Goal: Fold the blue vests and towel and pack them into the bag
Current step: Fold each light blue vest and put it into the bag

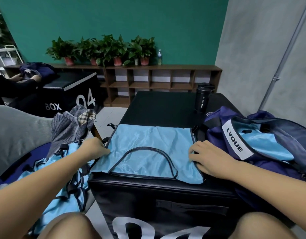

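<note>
1. The left hand pinches the left edge of a blue vest. The right hand curls its fingers over the right edge and grips it.
2. The vest lies flat on the near part of a black box.
3. Just right of it, the purple bag lies open against the right hand, with one folded blue piece inside.
4. To the left, off the box, a pile of more blue vests lies tangled; their number cannot be told. One striped towel lies crumpled at its far side.
5. One black bottle stands far right on the box, beyond the bag.
6. Far left is a second box. Behind it, a shelf carries four red-potted plants and one water bottle.
</note>
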{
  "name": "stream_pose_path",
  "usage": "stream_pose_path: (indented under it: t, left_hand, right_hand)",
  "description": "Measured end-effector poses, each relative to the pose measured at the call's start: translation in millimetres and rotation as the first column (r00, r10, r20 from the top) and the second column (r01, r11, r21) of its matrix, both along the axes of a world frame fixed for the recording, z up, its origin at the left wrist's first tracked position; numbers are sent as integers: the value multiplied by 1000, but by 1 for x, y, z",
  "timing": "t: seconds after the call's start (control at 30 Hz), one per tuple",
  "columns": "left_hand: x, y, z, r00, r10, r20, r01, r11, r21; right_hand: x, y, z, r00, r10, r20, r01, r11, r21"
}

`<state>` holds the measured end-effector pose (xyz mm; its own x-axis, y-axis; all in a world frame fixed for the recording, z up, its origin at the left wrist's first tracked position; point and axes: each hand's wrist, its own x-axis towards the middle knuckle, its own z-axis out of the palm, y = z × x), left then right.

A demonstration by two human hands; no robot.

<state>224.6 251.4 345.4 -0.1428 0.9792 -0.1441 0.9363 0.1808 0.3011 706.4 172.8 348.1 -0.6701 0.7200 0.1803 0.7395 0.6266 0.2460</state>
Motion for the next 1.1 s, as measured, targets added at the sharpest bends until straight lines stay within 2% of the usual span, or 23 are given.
stream_pose_path:
  t: [0.13,0.23,0.3,0.73,0.93,1.1]
  left_hand:
    - [-8,21,11,997,40,-70,-41,999,-10]
    - [-10,38,14,996,51,-77,-51,999,3]
    - [-6,50,15,990,34,-134,-32,999,22]
    - [84,115,40,929,-119,-351,209,951,230]
    - [129,137,35,875,-191,-445,309,928,210]
    - [149,155,27,860,-201,-468,342,909,238]
  right_hand:
    - [-33,-38,-4,995,95,-22,-96,993,-69]
    - [-57,-62,-9,991,131,-37,-133,988,-75]
    - [-69,-74,-12,988,141,-55,-145,987,-75]
    - [-139,-93,-26,969,154,-191,-158,987,-7]
    - [-151,-95,-34,972,148,-180,-152,988,-9]
    - [-125,-86,-20,962,58,-266,-107,979,-171]
